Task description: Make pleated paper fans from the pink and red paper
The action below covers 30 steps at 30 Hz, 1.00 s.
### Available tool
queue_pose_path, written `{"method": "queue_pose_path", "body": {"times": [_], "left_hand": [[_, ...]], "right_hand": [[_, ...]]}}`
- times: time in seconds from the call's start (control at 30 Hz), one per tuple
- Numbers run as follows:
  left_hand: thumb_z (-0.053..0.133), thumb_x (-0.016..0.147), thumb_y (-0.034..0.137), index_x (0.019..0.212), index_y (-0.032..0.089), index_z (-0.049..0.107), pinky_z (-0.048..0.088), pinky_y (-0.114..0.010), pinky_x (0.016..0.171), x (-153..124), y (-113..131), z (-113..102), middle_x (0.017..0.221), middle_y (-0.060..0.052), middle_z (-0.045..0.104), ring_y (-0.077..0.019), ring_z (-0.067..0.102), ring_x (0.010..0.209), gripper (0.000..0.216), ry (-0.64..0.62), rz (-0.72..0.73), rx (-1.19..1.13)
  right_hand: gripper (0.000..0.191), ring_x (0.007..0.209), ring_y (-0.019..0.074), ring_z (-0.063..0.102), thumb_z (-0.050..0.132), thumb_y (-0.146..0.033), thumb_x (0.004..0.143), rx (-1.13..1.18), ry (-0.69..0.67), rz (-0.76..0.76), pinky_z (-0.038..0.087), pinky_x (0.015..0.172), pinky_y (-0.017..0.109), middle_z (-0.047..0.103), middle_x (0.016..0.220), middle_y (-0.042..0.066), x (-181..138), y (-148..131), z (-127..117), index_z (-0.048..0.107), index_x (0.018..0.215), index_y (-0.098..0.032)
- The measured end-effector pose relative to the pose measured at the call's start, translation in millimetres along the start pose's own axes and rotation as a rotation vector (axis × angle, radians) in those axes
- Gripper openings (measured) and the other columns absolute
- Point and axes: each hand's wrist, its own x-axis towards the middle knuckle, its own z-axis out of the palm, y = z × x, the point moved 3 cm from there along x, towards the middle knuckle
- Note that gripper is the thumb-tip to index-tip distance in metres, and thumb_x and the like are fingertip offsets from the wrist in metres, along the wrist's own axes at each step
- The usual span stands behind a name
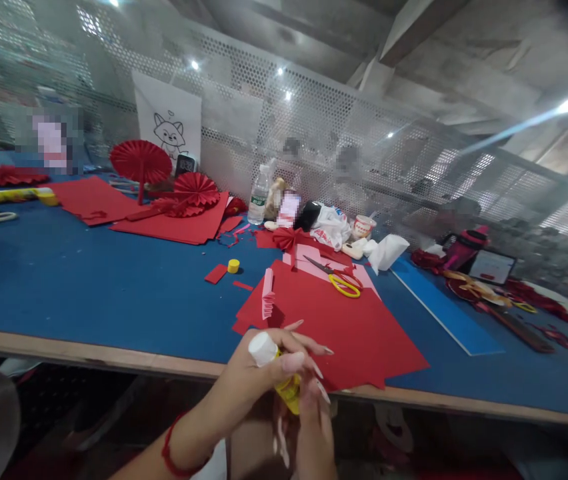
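My left hand [259, 373], with a red string bracelet on its wrist, is wrapped round a yellow glue stick [289, 395] above the table's front edge. The stick's white end points up and left. Against the stick's lower end my right hand [311, 427] is closed, its fingers partly hidden. Just beyond lie red paper sheets [329, 333] and, on them, a pleated pink paper strip [268, 293]. Scissors [344, 283] with yellow and red handles rest on pink paper [309, 257]. A yellow cap [233, 266] stands beside a small red paper piece [215, 274].
Red paper fans [140, 163] and more red sheets [174, 223] are at the back left. A water bottle [259, 197], a tissue [388, 252] and a paper cup [363, 227] line the perforated partition [309, 113]. A blue board [447, 307] lies at right.
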Motion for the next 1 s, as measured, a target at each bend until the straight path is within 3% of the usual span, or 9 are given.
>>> {"method": "queue_pose_path", "body": {"times": [0.07,0.17,0.27,0.37,0.47,0.53,0.67,0.87,1.0], "left_hand": [[0.070,0.080,0.044,0.072,0.019,0.071,0.049,-0.036,0.091,-2.6,-7.2,4.2,0.087,-0.009,0.075,-0.0267,0.068,0.098,0.026,0.068,-0.055,-0.059],[0.070,0.081,0.042,0.070,0.019,0.069,0.052,-0.029,0.076,-6.4,-8.9,10.3,0.066,-0.006,0.071,-0.0246,0.069,0.090,0.025,0.153,-0.074,-0.085],[0.072,0.077,0.045,0.079,0.021,0.072,0.052,-0.030,0.074,-10.7,-5.9,9.3,0.078,-0.007,0.075,-0.0241,0.069,0.085,0.024,0.232,-0.036,-0.005],[0.077,0.073,0.043,0.091,0.024,0.076,0.049,-0.033,0.084,-15.9,-1.3,-3.0,0.088,-0.006,0.076,-0.0243,0.068,0.086,0.026,0.320,0.102,0.231],[0.075,0.076,0.036,0.081,0.025,0.075,0.043,-0.034,0.093,-21.0,3.4,-20.6,0.079,-0.003,0.074,-0.0219,0.064,0.082,0.013,0.443,0.332,0.510],[0.072,0.080,0.030,0.070,0.022,0.068,0.044,-0.031,0.082,-22.5,5.7,-30.2,0.069,-0.001,0.068,-0.0186,0.059,0.073,0.014,0.513,0.445,0.642],[0.063,0.087,0.020,0.061,0.019,0.051,0.036,-0.027,0.059,-17.8,13.4,-36.9,0.056,0.003,0.049,-0.0134,0.043,0.059,0.028,0.525,0.548,0.817],[0.051,0.091,0.008,0.066,0.019,0.045,0.033,-0.028,0.062,-9.2,25.8,-33.8,0.059,0.004,0.041,-0.0114,0.038,0.058,0.028,0.456,0.658,0.967],[0.048,0.091,0.006,0.074,0.018,0.051,0.036,-0.031,0.068,-10.9,22.0,-32.6,0.062,0.003,0.048,-0.0110,0.042,0.057,0.022,0.375,0.718,0.990]], "right_hand": [[0.045,0.106,0.0312,0.066,0.047,-0.059,0.092,-0.094,0.204,-0.134,0.056,0.084,0.046,0.069,0.109,0.013,6.6,17.8,-2.3,0.062,0.118,-0.026],[0.045,0.120,0.0355,0.057,0.044,-0.056,0.092,-0.301,0.259,-0.416,0.046,0.099,0.053,0.062,0.127,0.013,7.0,28.6,-2.3,0.057,0.126,-0.029],[0.040,0.110,0.0348,0.063,0.035,-0.049,0.096,-0.453,0.222,-0.627,0.049,0.090,0.051,0.065,0.119,0.012,10.4,21.7,-5.3,0.052,0.128,-0.032],[0.030,0.079,0.0283,0.066,0.036,-0.045,0.097,-0.500,0.230,-0.809,0.050,0.066,0.040,0.068,0.093,0.009,18.2,6.6,-10.4,0.053,0.118,-0.031],[0.023,0.061,0.0215,0.057,0.043,-0.045,0.095,-0.541,0.290,-0.922,0.043,0.055,0.033,0.061,0.073,0.005,25.6,-4.3,-12.0,0.055,0.103,-0.026],[0.025,0.061,0.0196,0.055,0.045,-0.045,0.096,-0.573,0.344,-0.981,0.043,0.056,0.031,0.059,0.073,0.004,28.3,-8.0,-9.8,0.055,0.100,-0.022],[0.028,0.064,0.0165,0.054,0.043,-0.043,0.099,-0.607,0.393,-1.026,0.043,0.058,0.027,0.057,0.074,0.005,31.1,-10.9,1.0,0.054,0.098,-0.017],[0.023,0.063,0.0152,0.053,0.046,-0.039,0.097,-0.546,0.387,-0.966,0.042,0.058,0.026,0.056,0.074,0.003,35.6,-13.9,8.7,0.054,0.099,-0.017],[0.027,0.060,0.0150,0.053,0.041,-0.042,0.099,-0.453,0.414,-0.795,0.042,0.055,0.025,0.056,0.073,0.003,38.9,-4.7,3.9,0.055,0.097,-0.018]]}}
